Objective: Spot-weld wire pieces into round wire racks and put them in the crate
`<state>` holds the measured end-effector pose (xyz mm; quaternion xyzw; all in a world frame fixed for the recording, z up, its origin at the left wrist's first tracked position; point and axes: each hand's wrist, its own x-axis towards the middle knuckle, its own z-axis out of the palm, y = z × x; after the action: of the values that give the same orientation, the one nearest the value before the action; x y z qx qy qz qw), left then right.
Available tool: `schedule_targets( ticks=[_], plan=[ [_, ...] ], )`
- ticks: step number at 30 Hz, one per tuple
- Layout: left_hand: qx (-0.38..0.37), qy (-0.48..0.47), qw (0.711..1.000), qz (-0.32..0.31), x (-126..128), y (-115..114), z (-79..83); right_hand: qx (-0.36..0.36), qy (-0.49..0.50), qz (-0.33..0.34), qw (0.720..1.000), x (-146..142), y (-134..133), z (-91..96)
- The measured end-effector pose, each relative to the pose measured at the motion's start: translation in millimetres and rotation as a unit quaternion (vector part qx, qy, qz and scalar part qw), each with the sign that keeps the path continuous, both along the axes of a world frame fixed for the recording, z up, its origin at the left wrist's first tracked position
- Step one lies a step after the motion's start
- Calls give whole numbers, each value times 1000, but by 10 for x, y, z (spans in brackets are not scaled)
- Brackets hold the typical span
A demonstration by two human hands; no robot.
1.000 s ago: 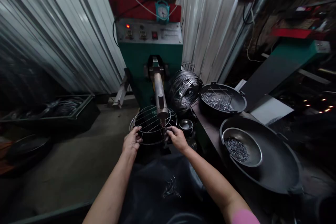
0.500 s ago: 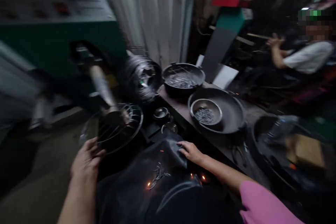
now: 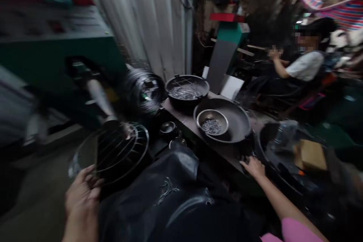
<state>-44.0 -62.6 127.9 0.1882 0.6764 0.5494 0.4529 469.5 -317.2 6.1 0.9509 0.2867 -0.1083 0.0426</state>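
Note:
My left hand (image 3: 83,194) is closed beside the near rim of a round wire rack (image 3: 141,132); a dark flat strip rises by its fingertips, and what the fingers grip is unclear. At the bench edge, my right hand (image 3: 255,168) reaches down with thumb and fingers apart, over dark tool handles (image 3: 246,153) that look like pliers. Partly hidden by that hand, they are hard to make out. A dark apron (image 3: 136,211) covers my lap, with several thin bent metal pieces (image 3: 166,190) lying on it.
On the bench stand a pan of metal rods (image 3: 185,91) and a wide pan (image 3: 238,121) holding a bowl (image 3: 219,115) of small metal bits. A wire coil (image 3: 144,90) lies behind. To the right, a dark basin holds a yellowish block (image 3: 312,155). Another person (image 3: 304,64) sits farther back.
My right hand has moved right, from the apron to the bench edge. Glowing orange sparks over my lap are gone. The view has turned right; my left hand stays by the rack.

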Motion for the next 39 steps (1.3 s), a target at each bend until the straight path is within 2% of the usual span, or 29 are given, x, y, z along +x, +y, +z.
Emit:
schedule_targets(
  ticks=[2, 5, 6, 8, 10, 11, 15, 17, 20, 22, 23, 24, 25, 26, 28, 30, 33, 36, 39],
  plan=[
    [5, -57, 998, 32, 59, -28, 19, 5, 8, 8, 1000, 73, 45, -55],
    [58, -99, 993, 33, 77, -2, -5, 46, 74, 13, 996, 203, 152, -51],
    [74, -107, 991, 26, 63, 7, -23, 67, 102, -1, 993, 232, 177, -18],
    [89, -119, 989, 18, 20, 8, -63, 126, 151, -73, 978, 238, 178, 81],
    [106, -133, 985, 9, -26, -4, -99, 221, 212, -145, 941, 162, 111, 194],
    [115, -139, 984, 4, -46, -9, -114, 272, 248, -159, 916, 93, 66, 244],
    [136, -143, 980, -4, -90, 7, -144, 362, 338, -132, 859, -329, 20, 385],
    [140, -135, 981, 1, -92, 26, -144, 401, 406, -115, 813, -607, 160, 458],
    [143, -114, 983, 10, -93, 47, -130, 417, 494, -87, 758, -1080, 573, 633],
    [142, -96, 985, 10, -104, 57, -114, 392, 571, -23, 721, -1397, 929, 782],
    [143, -87, 986, 10, -113, 62, -105, 354, 588, 40, 726, -1545, 1115, 857],
    [144, -78, 986, 10, -125, 69, -97, 314, 578, 123, 743, -1682, 1299, 929],
    [147, -71, 987, 9, -139, 78, -89, 287, 546, 224, 755, -1806, 1477, 994],
    [152, -65, 986, 9, -152, 89, -82, 268, 501, 333, 752, -1918, 1644, 1051],
    [164, -57, 985, 10, -177, 114, -69, 257, 386, 515, 721, -2109, 1933, 1141],
    [176, -54, 983, 9, -190, 140, -53, 233, 273, 636, 683, -2264, 2150, 1203],
    [188, -48, 981, 2, -186, 169, -17, 166, 141, 721, 658, -2441, 2343, 1264],
    [192, -36, 981, -9, -174, 184, 21, 107, 63, 750, 649, -2541, 2428, 1301],
    [190, -22, 982, -10, -175, 194, 33, 83, 30, 755, 650, -2567, 2466, 1318]
  ],
)
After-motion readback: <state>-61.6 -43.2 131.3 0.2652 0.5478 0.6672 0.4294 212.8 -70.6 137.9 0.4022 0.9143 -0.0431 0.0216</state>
